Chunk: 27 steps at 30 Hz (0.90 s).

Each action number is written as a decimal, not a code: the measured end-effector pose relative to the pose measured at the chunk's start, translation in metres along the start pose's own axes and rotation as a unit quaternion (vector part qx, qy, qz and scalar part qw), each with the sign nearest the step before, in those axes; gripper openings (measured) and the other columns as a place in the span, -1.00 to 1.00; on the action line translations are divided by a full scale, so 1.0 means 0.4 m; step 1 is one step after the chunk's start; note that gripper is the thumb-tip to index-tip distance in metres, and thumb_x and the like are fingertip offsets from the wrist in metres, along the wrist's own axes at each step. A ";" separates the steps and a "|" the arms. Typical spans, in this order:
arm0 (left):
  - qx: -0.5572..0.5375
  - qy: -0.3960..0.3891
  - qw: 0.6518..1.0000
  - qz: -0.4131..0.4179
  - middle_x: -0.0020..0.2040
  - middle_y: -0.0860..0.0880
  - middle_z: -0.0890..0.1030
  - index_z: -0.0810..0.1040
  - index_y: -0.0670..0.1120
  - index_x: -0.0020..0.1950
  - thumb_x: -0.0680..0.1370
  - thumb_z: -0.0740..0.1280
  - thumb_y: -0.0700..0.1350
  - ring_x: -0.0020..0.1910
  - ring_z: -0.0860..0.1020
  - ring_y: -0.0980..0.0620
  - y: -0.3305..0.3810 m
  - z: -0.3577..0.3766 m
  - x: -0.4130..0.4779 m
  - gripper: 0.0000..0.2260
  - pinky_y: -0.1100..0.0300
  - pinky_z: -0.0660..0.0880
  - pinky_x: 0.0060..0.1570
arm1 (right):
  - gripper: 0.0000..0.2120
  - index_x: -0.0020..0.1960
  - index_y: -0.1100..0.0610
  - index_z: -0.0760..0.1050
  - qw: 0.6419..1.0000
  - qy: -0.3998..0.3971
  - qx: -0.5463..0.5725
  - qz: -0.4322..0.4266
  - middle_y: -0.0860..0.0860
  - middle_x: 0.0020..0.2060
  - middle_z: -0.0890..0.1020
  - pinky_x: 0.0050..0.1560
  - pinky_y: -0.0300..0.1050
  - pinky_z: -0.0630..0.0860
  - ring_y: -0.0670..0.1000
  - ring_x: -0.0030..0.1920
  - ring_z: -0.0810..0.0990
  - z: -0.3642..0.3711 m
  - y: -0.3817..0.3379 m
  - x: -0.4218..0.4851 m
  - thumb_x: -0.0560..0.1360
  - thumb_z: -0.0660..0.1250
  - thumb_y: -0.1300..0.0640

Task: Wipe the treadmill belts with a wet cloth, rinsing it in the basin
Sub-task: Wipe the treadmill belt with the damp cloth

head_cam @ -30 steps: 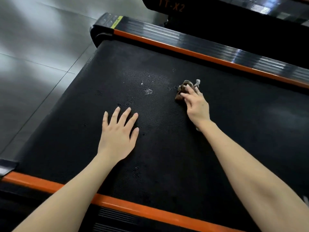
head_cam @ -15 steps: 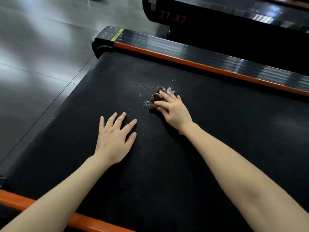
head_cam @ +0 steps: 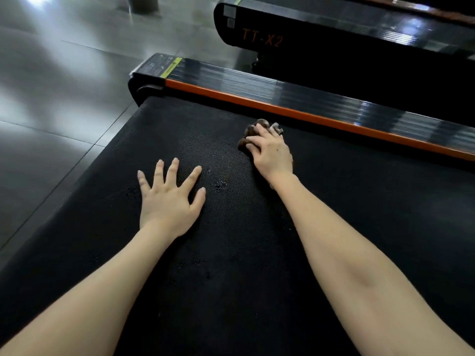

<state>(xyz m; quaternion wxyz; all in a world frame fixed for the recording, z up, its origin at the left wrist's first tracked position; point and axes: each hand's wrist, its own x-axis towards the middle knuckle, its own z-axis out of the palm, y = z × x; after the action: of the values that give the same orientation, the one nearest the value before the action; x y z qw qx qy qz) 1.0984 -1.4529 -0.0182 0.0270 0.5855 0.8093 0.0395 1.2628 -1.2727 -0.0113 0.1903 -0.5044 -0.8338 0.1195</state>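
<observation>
R grip (head_cam: 271,150) curled on brown cloth (head_cam: 249,132), pressing it to treadmill belt (head_cam: 231,253) nr orange rail (head_cam: 334,122); L grip (head_cam: 168,201) flat, fingers spread.

Looks like a gym or fitness room. Shows a wide, black, textured treadmill belt (head_cam: 334,201), bordered along its far edge by a glossy black side rail (head_cam: 308,96) with an orange stripe. Holds a second treadmill (head_cam: 347,29) just beyond, marked with orange "TT-X2" lettering (head_cam: 262,40). Stands on a floor (head_cam: 64,98) of large, glossy grey tiles reflecting bright light.
</observation>
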 end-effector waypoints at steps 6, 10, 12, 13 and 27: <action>-0.020 0.016 1.000 -0.005 0.56 -0.07 0.08 0.10 0.29 0.50 0.44 -0.26 0.33 0.53 -0.06 -0.15 -0.007 0.004 0.002 -0.37 -0.25 -0.19 0.43 | -0.79 0.09 0.09 0.64 0.977 -0.041 0.071 -0.196 0.03 0.31 0.50 0.40 0.00 0.25 0.17 0.38 0.39 -0.034 0.038 -0.133 0.50 0.31 0.15; -0.017 0.023 1.000 -0.007 0.55 -0.07 0.09 0.11 0.29 0.49 0.44 -0.27 0.33 0.53 -0.05 -0.14 -0.006 0.008 0.002 -0.37 -0.24 -0.18 0.43 | -0.80 0.06 0.07 0.64 0.997 0.078 0.009 -0.013 0.00 0.36 0.46 0.27 -0.05 0.36 0.13 0.30 0.46 -0.085 0.198 -0.059 0.52 0.28 0.18; -0.019 0.029 0.999 -0.010 0.55 -0.07 0.12 0.13 0.28 0.49 0.45 -0.25 0.33 0.53 -0.03 -0.15 -0.004 0.010 0.002 -0.38 -0.24 -0.17 0.44 | -0.77 0.16 0.02 0.59 0.982 0.124 -0.005 0.144 -0.04 0.42 0.37 0.29 0.01 0.35 0.12 0.36 0.38 -0.087 0.226 -0.015 0.57 0.23 0.12; -0.020 0.030 0.999 -0.010 0.55 -0.08 0.13 0.14 0.28 0.49 0.45 -0.24 0.32 0.53 -0.02 -0.15 -0.003 0.011 0.002 -0.38 -0.24 -0.16 0.44 | -0.75 0.19 -0.01 0.56 0.970 0.136 0.004 0.203 -0.04 0.42 0.37 0.28 0.05 0.34 0.13 0.37 0.36 -0.079 0.209 0.005 0.58 0.21 0.09; -0.023 0.031 0.999 -0.005 0.55 -0.07 0.11 0.12 0.29 0.48 0.44 -0.25 0.34 0.53 -0.03 -0.13 -0.011 0.010 -0.001 -0.38 -0.22 -0.15 0.44 | -0.76 0.16 0.10 0.61 0.995 0.076 -0.011 0.060 -0.03 0.37 0.45 0.38 0.00 0.26 0.19 0.42 0.31 -0.134 0.308 -0.006 0.58 0.23 0.19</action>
<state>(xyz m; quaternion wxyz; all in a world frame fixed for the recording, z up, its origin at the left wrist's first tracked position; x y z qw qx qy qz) 1.0948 -1.4544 -0.0225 0.0153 0.5795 0.8112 0.0761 1.3853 -1.2175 -0.0120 0.2398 -0.5629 -0.7867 0.0825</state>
